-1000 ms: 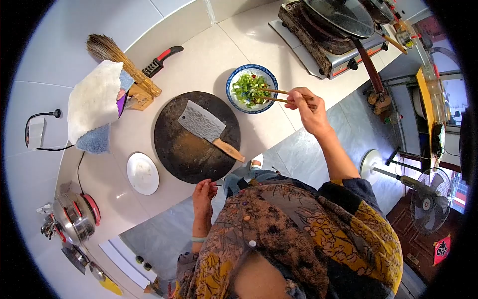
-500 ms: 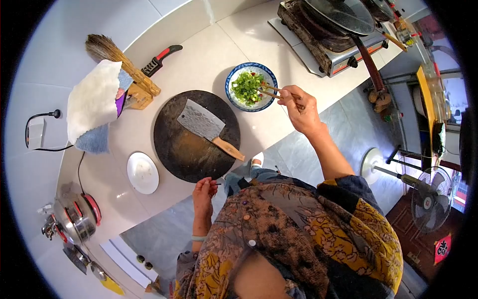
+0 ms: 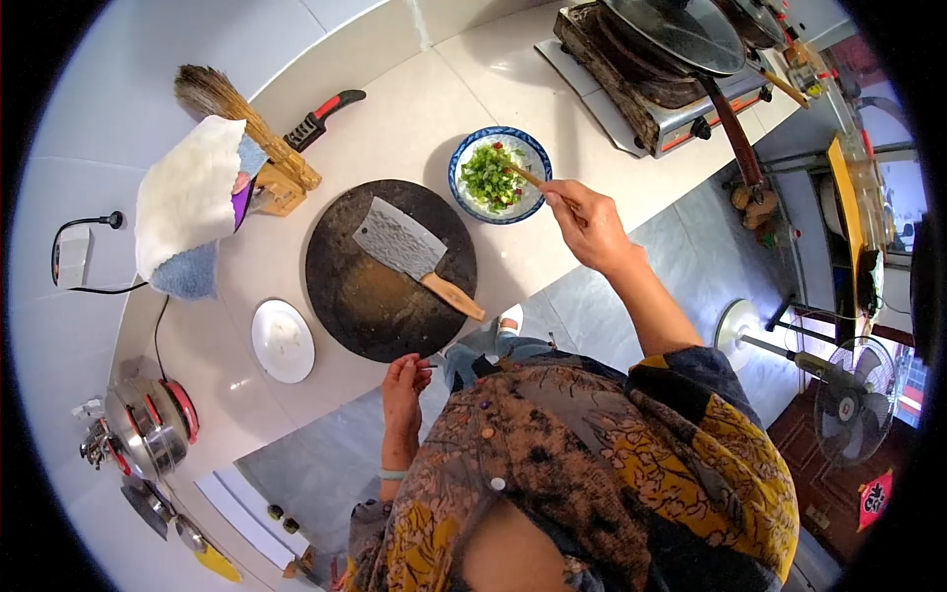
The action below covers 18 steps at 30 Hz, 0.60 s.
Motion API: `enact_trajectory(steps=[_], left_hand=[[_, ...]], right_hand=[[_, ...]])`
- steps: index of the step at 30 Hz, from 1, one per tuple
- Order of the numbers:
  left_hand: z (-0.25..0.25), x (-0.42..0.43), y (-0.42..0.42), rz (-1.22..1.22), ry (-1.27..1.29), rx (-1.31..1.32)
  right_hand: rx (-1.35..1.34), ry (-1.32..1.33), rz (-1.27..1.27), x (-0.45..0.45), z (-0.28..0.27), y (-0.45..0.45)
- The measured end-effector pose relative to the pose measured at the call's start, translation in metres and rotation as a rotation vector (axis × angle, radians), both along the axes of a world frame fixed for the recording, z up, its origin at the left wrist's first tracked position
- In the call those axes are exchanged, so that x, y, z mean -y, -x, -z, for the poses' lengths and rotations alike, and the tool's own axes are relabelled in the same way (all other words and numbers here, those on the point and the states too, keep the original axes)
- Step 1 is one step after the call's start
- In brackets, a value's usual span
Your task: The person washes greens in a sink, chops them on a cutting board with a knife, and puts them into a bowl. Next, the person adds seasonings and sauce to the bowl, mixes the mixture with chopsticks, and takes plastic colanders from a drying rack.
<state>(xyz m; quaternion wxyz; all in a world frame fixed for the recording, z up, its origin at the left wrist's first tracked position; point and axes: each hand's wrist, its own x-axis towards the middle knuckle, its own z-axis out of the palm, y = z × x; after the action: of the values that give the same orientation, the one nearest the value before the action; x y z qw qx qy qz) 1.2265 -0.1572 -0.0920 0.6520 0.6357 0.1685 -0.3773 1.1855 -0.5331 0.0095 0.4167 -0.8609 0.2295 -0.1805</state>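
My right hand (image 3: 592, 222) is closed around a pair of wooden chopsticks (image 3: 525, 176). Their tips reach into the chopped green food with red bits (image 3: 490, 176) in a blue-rimmed bowl (image 3: 457, 191). By the near edge of the round dark chopping board (image 3: 340, 316), my left hand (image 3: 402, 383) has its fingers pinched together; whatever they hold, if anything, is too small to name. A cleaver (image 3: 400, 240) lies flat on the board, its wooden handle pointing toward my body.
A white plate (image 3: 283, 340) sits left of the board. Behind it are a draped cloth (image 3: 187, 197), a straw brush (image 3: 247, 123) and a black-and-red knife sharpener (image 3: 321, 118). A gas stove with a pan (image 3: 681, 39) stands back right; a steel pot (image 3: 148, 429) is far left.
My right hand has shifted slightly toward me and turned, so the chopsticks now lie closer together at a different angle over the bowl. My left hand looks nearly unchanged.
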Motion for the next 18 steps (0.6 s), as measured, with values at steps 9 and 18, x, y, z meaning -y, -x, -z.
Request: enact_trajectory(steps=[9, 18], left_hand=[[0.001, 0.002, 0.003, 0.013, -0.032, -0.034], [0.006, 0.006, -0.003, 0.095, -0.057, -0.022]], right_hand=[[0.389, -0.733, 0.351, 0.035, 0.049, 0.062], [0.484, -1.009, 0.519, 0.050, 0.096, 0.094]])
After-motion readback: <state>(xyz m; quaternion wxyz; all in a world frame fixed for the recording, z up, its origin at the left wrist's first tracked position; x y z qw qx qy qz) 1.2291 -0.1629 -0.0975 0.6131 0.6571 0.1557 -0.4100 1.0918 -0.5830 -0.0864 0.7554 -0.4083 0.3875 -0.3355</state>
